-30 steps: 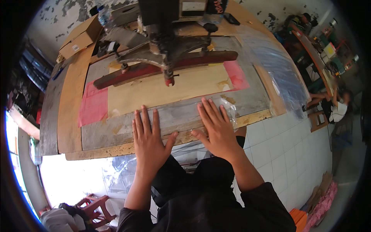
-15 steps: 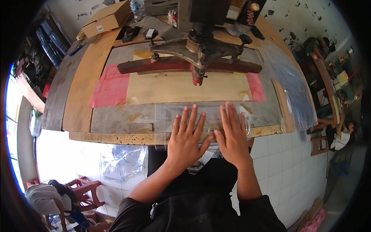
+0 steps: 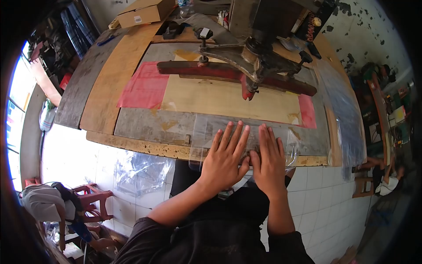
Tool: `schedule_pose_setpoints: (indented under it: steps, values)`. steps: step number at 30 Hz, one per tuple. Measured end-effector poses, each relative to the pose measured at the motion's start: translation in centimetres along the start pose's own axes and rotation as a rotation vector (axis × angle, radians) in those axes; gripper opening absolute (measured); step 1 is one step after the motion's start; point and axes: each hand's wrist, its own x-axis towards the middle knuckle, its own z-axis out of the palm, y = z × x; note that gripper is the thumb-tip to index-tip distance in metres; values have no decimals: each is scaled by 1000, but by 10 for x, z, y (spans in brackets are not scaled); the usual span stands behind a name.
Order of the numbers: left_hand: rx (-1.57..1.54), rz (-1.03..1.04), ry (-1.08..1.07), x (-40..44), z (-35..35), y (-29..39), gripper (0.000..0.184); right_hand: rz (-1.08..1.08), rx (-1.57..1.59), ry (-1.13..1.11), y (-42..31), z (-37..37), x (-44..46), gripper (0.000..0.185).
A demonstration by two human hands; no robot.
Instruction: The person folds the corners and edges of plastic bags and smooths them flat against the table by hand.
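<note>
Clear plastic sheet [image 3: 200, 127] lay across near edge of table [image 3: 145, 146], under my L hand [image 3: 221, 166] & R hand [image 3: 270, 170]; fingers extended, gripping nothing. Prob. light, flexible, slippery; best hold: exposed L edge.

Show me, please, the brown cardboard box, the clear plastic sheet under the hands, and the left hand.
Brown cardboard box [image 3: 150, 15]: head view, on its front side.
Clear plastic sheet [image 3: 202, 132]: head view, on its left part.
Left hand [image 3: 224, 164]: head view, on its back.
</note>
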Motion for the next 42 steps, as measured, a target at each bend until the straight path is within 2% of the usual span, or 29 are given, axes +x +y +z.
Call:
schedule_pose_setpoints:
  steps: [2,4,9,14,15,17,19,21,26,28,37,39,42]
  values:
    - [10,3,-7,0,-1,0,79,32,87,-16,-1,-3,2,64]
    - [19,20,-17,0,-1,0,81,2,-70,38,-3,-3,5,62]
    - [-3,2,-15,1,-2,0,81,-42,-72,-28,0,3,4,60]
    - [16,1,-37,1,3,0,66,-56,-8,0,7,3,3,61]
    - [10,32,-50,1,3,3,66,-26,-15,15,5,-1,-1,61]
    - [49,-5,-72,4,-1,5,65,6,33,186,-4,-18,0,62]
    - [47,18,-74,4,0,5,66,8,-17,219,-3,-20,-3,67]
    - [114,24,-70,3,1,5,67,-28,12,21,7,0,-5,71]
    - [84,2,-68,4,0,8,68,-38,119,173,1,-15,-6,74]
    - [89,9,-64,3,3,7,68,-71,64,101,9,5,-5,73]
    - [-31,-29,-3,2,1,9,65,-66,23,69,8,3,-6,64]
    - [123,38,-64,2,0,7,65,-44,-5,106,-1,-10,-4,62]
    - [110,18,-66,2,0,9,64,-52,7,114,0,6,-2,61]
